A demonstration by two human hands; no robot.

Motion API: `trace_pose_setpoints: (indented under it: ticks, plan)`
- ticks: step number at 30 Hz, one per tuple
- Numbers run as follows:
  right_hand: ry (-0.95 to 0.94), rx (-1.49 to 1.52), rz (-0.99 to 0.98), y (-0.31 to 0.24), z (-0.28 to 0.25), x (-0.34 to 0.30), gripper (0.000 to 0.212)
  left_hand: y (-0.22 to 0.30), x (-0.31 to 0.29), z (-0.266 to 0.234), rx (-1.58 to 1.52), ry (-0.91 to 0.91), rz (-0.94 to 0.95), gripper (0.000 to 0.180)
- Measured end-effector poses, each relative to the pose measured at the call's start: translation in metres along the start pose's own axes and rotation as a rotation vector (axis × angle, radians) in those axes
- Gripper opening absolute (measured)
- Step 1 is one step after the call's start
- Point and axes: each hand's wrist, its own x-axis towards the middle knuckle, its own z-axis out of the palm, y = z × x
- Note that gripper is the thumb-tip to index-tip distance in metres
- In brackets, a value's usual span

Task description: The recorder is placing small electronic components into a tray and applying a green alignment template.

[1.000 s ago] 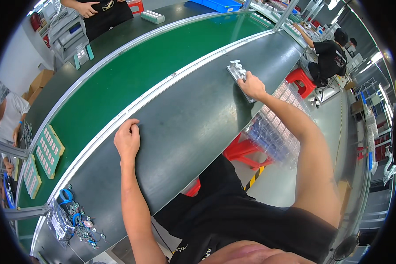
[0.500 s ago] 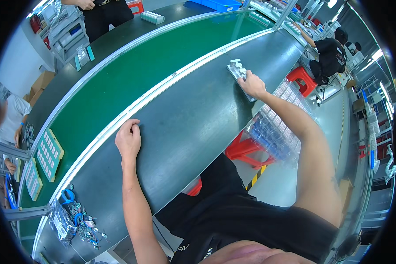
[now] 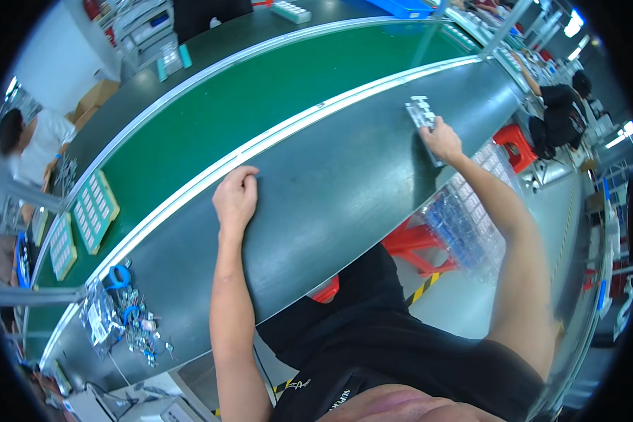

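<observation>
At the far right of the dark bench my right hand (image 3: 443, 141) grips a flat grey tray (image 3: 433, 156). Small whitish parts (image 3: 420, 107) stand on its far end, and my fingers cover its middle. My left hand (image 3: 235, 200) rests on the bench beside the light metal rail, its fingers curled in and the thumb on top. I see nothing in it.
Beyond the rail (image 3: 288, 128) runs a green conveyor belt (image 3: 260, 91), with two panels of small parts (image 3: 95, 211) at its left. Loose wired parts (image 3: 142, 320), blue tape (image 3: 119, 276) and a plastic bag (image 3: 100, 320) lie at near left. A red stool (image 3: 418, 247) stands below the bench.
The whole view has swung, so the bench and both hands appear farther right and slightly higher. My right hand keeps its grip on the tray, and my left hand stays curled beside the rail.
</observation>
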Motion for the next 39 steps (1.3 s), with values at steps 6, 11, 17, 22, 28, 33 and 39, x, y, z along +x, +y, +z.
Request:
trace_pose_setpoints:
  ticks: [6, 11, 17, 22, 28, 33, 39]
  plan:
    - [-0.002, -0.001, -0.006, -0.001, -0.005, 0.002, 0.056, 0.001, 0.001, 0.002, -0.027, 0.024, 0.004, 0.017]
    - [-0.007, -0.002, -0.004, 0.001, -0.004, -0.004, 0.055, 0.001, -0.003, 0.0, -0.036, 0.0, 0.0, 0.018]
    - [-0.003, -0.014, -0.045, -0.008, 0.001, 0.0, 0.053, -0.008, -0.004, -0.006, -0.029, 0.048, 0.038, 0.017]
    - [0.049, 0.025, -0.097, 0.044, 0.01, 0.013, 0.044, 0.003, 0.005, 0.017, -0.07, 0.021, 0.096, 0.015]
    - [0.205, 0.072, -0.11, 0.054, -0.008, 0.099, 0.044, -0.003, 0.002, 0.006, 0.043, 0.045, 0.044, 0.015]
    - [0.218, -0.119, -0.155, 0.099, 0.043, 0.29, 0.041, -0.005, 0.0, -0.007, 0.182, 0.063, -0.003, 0.015]
    - [0.11, 0.013, -0.265, 0.209, 0.087, 0.45, 0.052, -0.032, 0.033, -0.015, 0.271, 0.004, 0.052, 0.013]
